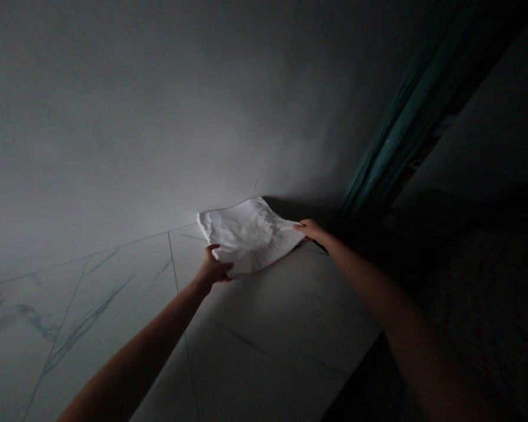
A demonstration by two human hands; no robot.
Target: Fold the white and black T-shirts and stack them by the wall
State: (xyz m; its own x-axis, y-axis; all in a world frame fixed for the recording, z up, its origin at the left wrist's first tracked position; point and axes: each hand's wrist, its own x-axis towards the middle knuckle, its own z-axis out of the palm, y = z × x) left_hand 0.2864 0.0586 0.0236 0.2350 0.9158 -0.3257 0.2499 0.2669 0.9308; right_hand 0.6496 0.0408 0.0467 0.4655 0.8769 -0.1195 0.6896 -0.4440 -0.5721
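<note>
A folded white cloth (250, 234), perhaps a garment, is stretched between my two hands close to the foot of the wall. My left hand (214, 268) grips its near left corner, with the thumb on top and the other fingers partly beneath. At the right end, my right hand (308, 229) pinches a narrowed corner of the cloth. The cloth is slightly wrinkled, and its far edge reaches up to the wall. Whether its underside touches the floor I cannot tell.
White marble-patterned floor tiles (110, 305) with thin dark joints meet a plain pale wall (167, 117). A teal curtain or door frame (389, 140) slants along the right. Below it, a patterned fabric surface (479, 305) lies in deep shadow.
</note>
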